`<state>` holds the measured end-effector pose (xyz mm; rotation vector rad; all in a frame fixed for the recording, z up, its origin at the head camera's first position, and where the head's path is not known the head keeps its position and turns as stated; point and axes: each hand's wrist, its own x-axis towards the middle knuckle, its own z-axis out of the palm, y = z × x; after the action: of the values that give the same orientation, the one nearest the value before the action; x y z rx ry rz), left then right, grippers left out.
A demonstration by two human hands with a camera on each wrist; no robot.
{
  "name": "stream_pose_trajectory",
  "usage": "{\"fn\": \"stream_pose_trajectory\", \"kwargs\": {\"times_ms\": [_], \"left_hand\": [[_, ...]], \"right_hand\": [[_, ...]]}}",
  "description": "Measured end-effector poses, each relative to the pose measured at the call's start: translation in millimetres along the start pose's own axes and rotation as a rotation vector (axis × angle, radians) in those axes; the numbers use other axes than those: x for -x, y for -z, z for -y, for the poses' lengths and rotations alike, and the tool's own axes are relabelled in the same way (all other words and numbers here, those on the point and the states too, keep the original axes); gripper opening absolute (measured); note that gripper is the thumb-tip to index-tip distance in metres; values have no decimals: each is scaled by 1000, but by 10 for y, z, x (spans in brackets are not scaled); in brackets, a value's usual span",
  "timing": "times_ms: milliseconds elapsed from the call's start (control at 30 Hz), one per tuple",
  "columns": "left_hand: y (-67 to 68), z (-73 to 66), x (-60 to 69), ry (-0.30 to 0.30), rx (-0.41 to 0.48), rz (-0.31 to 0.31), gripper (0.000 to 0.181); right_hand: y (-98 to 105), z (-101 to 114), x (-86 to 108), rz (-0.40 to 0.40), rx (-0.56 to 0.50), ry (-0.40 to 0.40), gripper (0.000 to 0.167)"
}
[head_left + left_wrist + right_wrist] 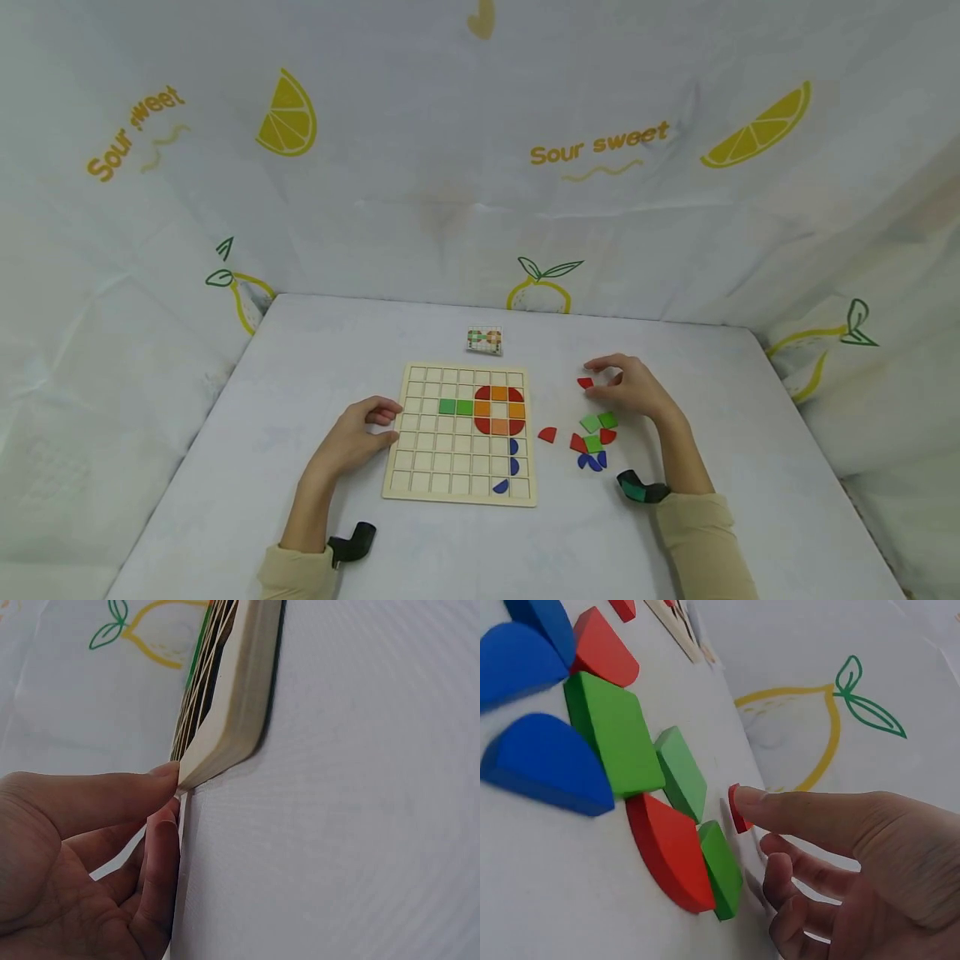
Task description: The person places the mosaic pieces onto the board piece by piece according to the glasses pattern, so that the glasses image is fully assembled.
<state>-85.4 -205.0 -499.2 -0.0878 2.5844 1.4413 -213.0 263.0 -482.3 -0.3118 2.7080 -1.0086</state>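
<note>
A pale wooden grid board lies on the table, with red, orange, green and blue pieces in some of its cells. My left hand touches the board's left edge with thumb and fingertips; the left wrist view shows the thumb against the board's side. To the right of the board, my right hand is at a small red piece. In the right wrist view its thumb tip overlaps that red piece, while the other fingers stay apart from it. Whether the thumb presses it is unclear.
Loose green squares, red quarter rounds and blue half rounds lie between board and right forearm. Behind the board sits a small pattern card. White cloth printed with lemons hangs beyond the table's far edge.
</note>
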Motion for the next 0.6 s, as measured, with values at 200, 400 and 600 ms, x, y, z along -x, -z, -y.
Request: {"fn": "stream_pose_trajectory", "kwargs": {"times_ms": [200,400,600], "left_hand": [[-5,10,0,5,-3,2,36],[-4,11,-2,-3,0,2,36],[3,7,2,0,-5,-1,36]], "right_hand": [[5,-72,-30,24,-39,-35,41],[-10,-108,-71,20,-51,-70,38],[-21,-117,-75,13,-47,-74,37]]}}
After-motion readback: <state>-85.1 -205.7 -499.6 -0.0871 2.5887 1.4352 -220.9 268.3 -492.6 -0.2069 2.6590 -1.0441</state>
